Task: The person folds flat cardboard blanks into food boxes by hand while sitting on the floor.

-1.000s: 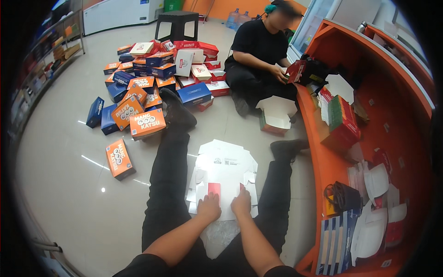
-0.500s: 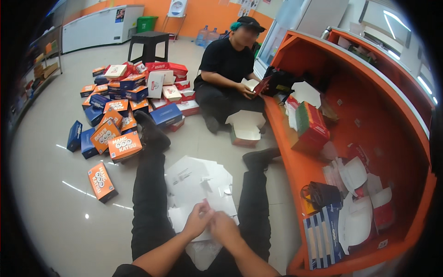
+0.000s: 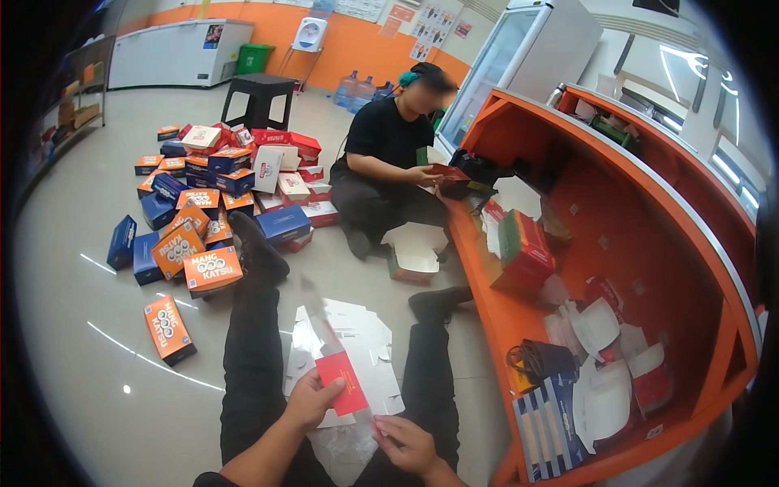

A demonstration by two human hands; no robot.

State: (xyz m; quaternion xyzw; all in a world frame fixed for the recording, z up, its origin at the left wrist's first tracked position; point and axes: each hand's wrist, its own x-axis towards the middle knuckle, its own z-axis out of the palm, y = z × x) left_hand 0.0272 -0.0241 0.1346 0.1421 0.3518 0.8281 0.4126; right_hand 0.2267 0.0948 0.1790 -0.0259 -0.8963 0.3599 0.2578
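Between my legs I hold up a cardboard box blank (image 3: 344, 383), seen nearly edge-on, with a red printed panel and a blurred upper end. My left hand (image 3: 312, 402) grips its left edge, thumb over the red panel. The fingers of my right hand (image 3: 406, 443) pinch its lower right corner. Beneath it, on the floor between my legs, lies a stack of flat white box blanks (image 3: 361, 329), partly hidden by the held one. Crumpled clear plastic (image 3: 345, 446) lies closer to me.
To the left is a heap of folded orange, blue and red boxes (image 3: 211, 268). A co-worker (image 3: 389, 154) sits ahead, handling a box, beside an open white-lined box (image 3: 415, 264). An orange shelf unit (image 3: 479, 284) on the right holds cartons. A black stool (image 3: 258, 99) stands behind the heap.
The box blank has come up off the stack, turning its red panel into view. My hands have moved apart along it. The co-worker has leaned and lowered their head over their box.
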